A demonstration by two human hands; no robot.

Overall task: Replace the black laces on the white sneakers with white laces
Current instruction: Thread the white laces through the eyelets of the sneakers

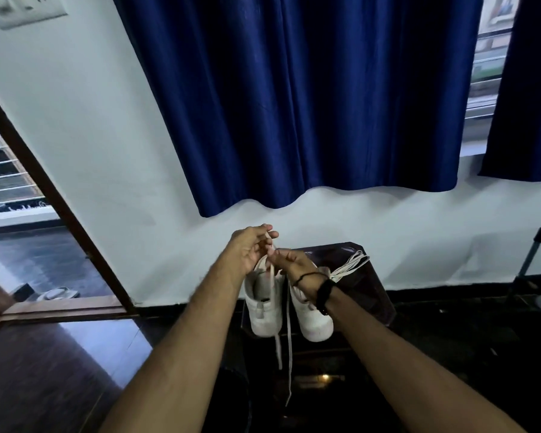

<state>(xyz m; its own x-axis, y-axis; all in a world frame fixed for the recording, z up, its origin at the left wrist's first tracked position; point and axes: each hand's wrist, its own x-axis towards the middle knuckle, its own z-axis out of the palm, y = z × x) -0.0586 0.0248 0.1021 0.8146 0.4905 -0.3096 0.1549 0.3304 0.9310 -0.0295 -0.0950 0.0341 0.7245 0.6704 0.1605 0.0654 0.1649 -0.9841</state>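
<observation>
Two white sneakers stand side by side on a dark low table (375,295), heels toward me: the left sneaker (263,310) and the right sneaker (313,320). My left hand (250,248) pinches a white lace (288,335) above the left sneaker; the lace's ends hang down past the table's front. My right hand (294,264) is close beside it over the right sneaker and pinches the same lace. A loose bundle of white lace (352,264) lies on the table behind my right wrist. No black lace is visible.
A blue curtain (310,104) hangs on the white wall behind the table. An open wooden door frame (53,195) is at the left. A dark stand (537,276) is at the far right. The floor is dark and glossy.
</observation>
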